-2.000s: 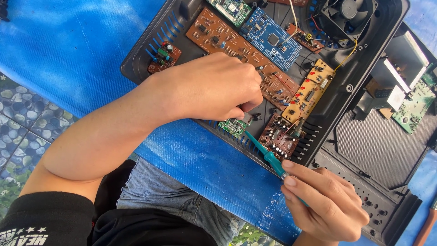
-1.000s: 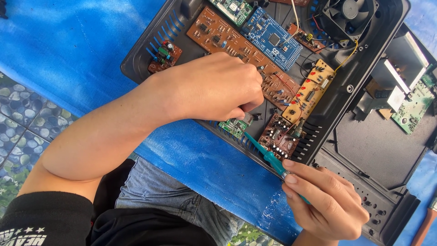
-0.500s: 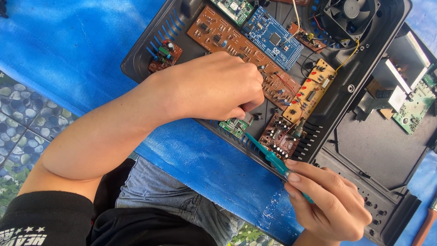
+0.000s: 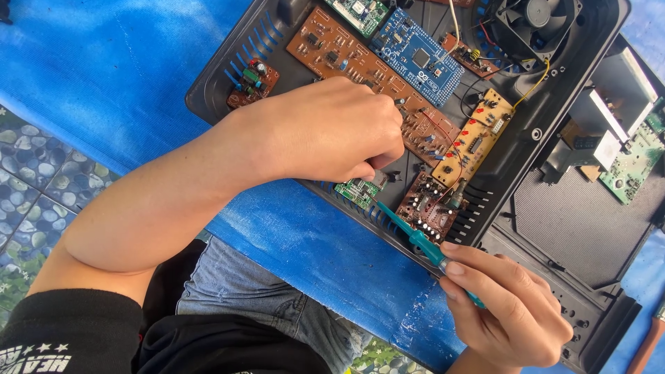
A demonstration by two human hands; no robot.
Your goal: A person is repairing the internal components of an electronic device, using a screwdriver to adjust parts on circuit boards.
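An open black plastic casing [image 4: 228,62] lies on a blue sheet [image 4: 104,62] and holds several circuit boards. My left hand [image 4: 325,131] rests inside it, fingers curled down onto a small green board [image 4: 357,192] at the casing's near edge. My right hand [image 4: 506,308] holds a teal screwdriver [image 4: 415,239], its tip pointing at that green board. A small brown board [image 4: 429,208] with capacitors sits just right of the tip. A long brown board [image 4: 360,59], a blue board [image 4: 415,52] and a tan board [image 4: 478,138] lie further in.
A black fan [image 4: 537,21] sits in the casing's far corner. The casing's black lid [image 4: 582,228] lies to the right, with a green board [image 4: 634,163] and a metal bracket [image 4: 609,97]. A wooden tool handle [image 4: 648,343] shows at the right edge. Pebble-patterned tiles [image 4: 28,187] lie left.
My right hand has shifted slightly with the screwdriver, keeping the tip at the small green board. My left hand has stayed in place.
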